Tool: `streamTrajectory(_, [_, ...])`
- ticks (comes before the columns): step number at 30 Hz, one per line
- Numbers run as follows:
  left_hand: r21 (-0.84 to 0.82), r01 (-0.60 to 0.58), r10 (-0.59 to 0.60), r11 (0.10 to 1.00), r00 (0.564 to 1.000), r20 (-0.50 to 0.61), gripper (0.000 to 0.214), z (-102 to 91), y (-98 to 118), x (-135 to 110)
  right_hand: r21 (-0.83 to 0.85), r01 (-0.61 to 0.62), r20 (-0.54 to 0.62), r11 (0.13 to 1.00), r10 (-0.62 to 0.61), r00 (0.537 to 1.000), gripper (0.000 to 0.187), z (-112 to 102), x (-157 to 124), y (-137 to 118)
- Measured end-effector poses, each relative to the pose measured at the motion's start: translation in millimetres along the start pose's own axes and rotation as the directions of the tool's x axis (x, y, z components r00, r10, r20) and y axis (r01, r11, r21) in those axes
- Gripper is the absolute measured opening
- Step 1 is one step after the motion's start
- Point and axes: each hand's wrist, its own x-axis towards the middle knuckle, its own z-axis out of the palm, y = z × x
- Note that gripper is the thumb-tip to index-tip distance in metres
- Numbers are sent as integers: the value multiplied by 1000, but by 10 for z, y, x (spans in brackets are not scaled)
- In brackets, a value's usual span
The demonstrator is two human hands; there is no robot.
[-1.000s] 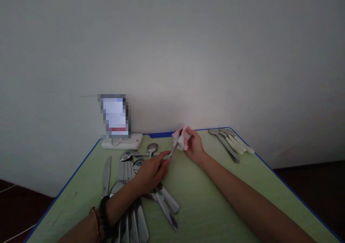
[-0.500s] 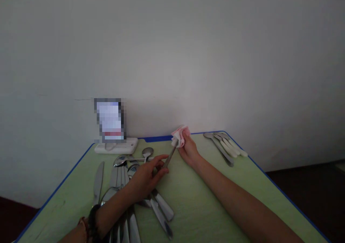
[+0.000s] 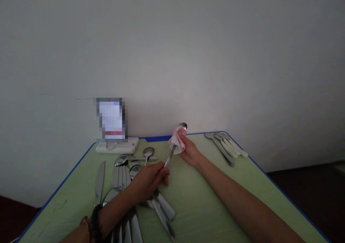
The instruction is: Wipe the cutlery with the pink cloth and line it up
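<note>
A metal spoon [image 3: 170, 157] is held slantwise above the table, its bowl pointing away from me. My left hand [image 3: 152, 180] is closed round the lower end of its handle. Wrapped about the upper handle is a pink and white cloth [image 3: 177, 141], pinched in my right hand [image 3: 189, 148]; the shiny bowl pokes out past it. Beneath my left hand and forearm lies a pile of cutlery, with a table knife [image 3: 100, 180] at its left side and a small spoon [image 3: 148, 152] at its far end. My forearm hides part of the pile.
At the far right lie a large spoon [image 3: 220, 149] and several white-handled pieces of cutlery [image 3: 234, 146]. A blurred phone [image 3: 111, 119] leans upright behind a white box-like device [image 3: 118, 146] at the back left. The green table [image 3: 199, 203] has a blue edge and meets a wall.
The cloth has slid down from the far end of the spoon, so its bowl now shows. My left hand has turned over slightly, and its fingers have curled in round the handle.
</note>
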Motion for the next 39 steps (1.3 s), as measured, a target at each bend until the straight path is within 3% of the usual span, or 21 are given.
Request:
streamTrajectory(10, [-32, 45, -47, 998, 996, -77, 39, 10, -51, 13, -320, 1, 128, 947, 42, 991, 37, 9, -56, 56])
streamTrajectory(17, [-77, 64, -73, 995, 990, -124, 37, 21, -75, 49, -576, 63, 177, 815, 49, 983, 44, 15, -85, 65])
streamTrajectory(22, [-80, 65, -75, 995, 989, -130, 35, 11, -93, 52, -642, 88, 162, 761, 22, 987, 41, 67, -109, 72])
streamTrajectory(26, [-33, 56, -61, 998, 985, -161, 37, -10, -56, 44, -559, 77, 93, 826, -30, 995, 39, 55, -81, 103])
streamTrajectory(29, [22, 39, -35, 999, 989, -144, 40, -12, -21, 35, -341, 73, -20, 937, -85, 996, 37, 27, -24, 125])
streamTrajectory(32, [61, 41, -33, 997, 991, -129, 39, 1, -11, 32, -110, 91, -116, 990, -104, 988, 34, -5, 30, 130])
streamTrajectory(36, [53, 73, -64, 996, 987, -144, 39, 12, -32, 43, 20, 67, -108, 998, -64, 992, 28, -42, 51, 113])
streamTrajectory(39, [-55, 122, -129, 991, 980, -148, 41, 19, -64, 57, 90, 53, -61, 994, -48, 997, 24, -56, 40, 89])
